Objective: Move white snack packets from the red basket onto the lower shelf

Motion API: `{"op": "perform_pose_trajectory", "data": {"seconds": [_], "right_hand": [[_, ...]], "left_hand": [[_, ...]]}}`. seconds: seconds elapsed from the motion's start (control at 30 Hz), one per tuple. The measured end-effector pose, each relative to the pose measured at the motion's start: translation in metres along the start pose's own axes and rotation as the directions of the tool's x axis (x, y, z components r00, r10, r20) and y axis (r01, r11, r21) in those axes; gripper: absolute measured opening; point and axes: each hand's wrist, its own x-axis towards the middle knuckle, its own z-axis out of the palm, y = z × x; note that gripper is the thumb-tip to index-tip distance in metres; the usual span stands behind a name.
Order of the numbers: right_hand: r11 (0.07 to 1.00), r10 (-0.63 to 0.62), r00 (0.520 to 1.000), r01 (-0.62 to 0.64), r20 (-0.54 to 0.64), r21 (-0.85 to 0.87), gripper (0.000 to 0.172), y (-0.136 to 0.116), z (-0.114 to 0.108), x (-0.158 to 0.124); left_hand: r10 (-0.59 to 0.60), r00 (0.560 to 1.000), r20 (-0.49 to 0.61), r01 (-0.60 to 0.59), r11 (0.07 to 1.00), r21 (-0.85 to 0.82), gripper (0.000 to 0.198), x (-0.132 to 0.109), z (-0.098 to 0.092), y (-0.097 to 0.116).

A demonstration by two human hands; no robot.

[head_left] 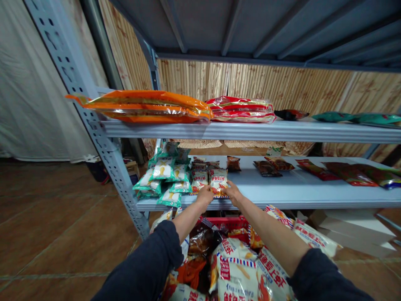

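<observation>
A white snack bag with red lettering and a striped edge (218,180) stands at the front of the lower shelf (257,190). My left hand (205,195) is closed at its lower left edge, and my right hand (232,193) grips its right side. Most of the fingertips are hidden. A similar white snack bag (199,179) leans close on the left, with more small bags behind. Farther left, green-and-white snack bags (164,169) are piled up.
Below my arms, a red basket (232,221) is heaped with snack bags (239,271). Dark and red packets (266,168) lie along the shelf to the right. Orange bags (150,104) lie on the shelf above. A perforated metal post (103,142) stands at left; white cartons (351,228) sit lower right.
</observation>
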Motion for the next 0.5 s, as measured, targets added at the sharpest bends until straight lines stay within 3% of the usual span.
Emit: {"op": "perform_pose_trajectory", "data": {"seconds": [0.5], "right_hand": [[0.959,-0.113,0.993,0.106,-0.012,-0.262,0.057,0.015,-0.003,0.010]], "left_hand": [[0.068,0.998,0.002,-0.064,0.921,0.385,0.033,0.001,0.006,-0.009]]}}
